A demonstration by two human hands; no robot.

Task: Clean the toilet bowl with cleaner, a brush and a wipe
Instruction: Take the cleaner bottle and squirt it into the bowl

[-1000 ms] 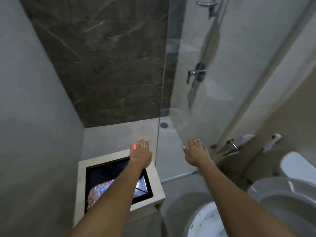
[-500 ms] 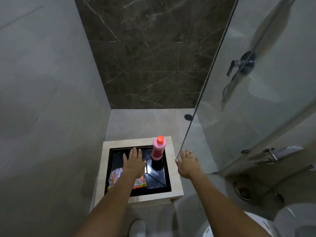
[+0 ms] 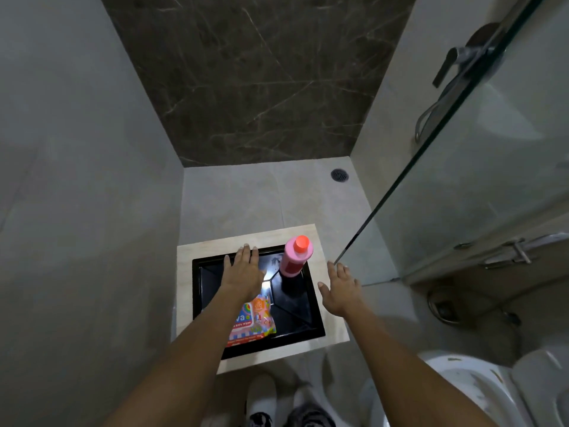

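Note:
A pink cleaner bottle (image 3: 295,259) with an orange cap stands upright in the back right corner of a black tray (image 3: 303,309) set in a beige block. A colourful pack of wipes (image 3: 255,318) lies in the tray's front half, partly under my left forearm. My left hand (image 3: 243,272) hovers flat over the tray, fingers straight, just left of the bottle. My right hand (image 3: 340,288) is open, palm down, over the block's right edge, right of the bottle. The soiled white toilet bowl (image 3: 455,392) shows at the bottom right. No brush is in view.
A glass shower screen (image 3: 462,186) stands at the right, its edge close to my right hand. Behind it hang a shower mixer (image 3: 462,57) and a metal fitting (image 3: 517,251). A floor drain (image 3: 339,175) sits at the back. Grey walls close in at the left. My shoes (image 3: 261,399) are below.
The view has swung left and down, off the toilet and onto the tray. Both hands have come lower over the block, and the pink bottle has come into full view.

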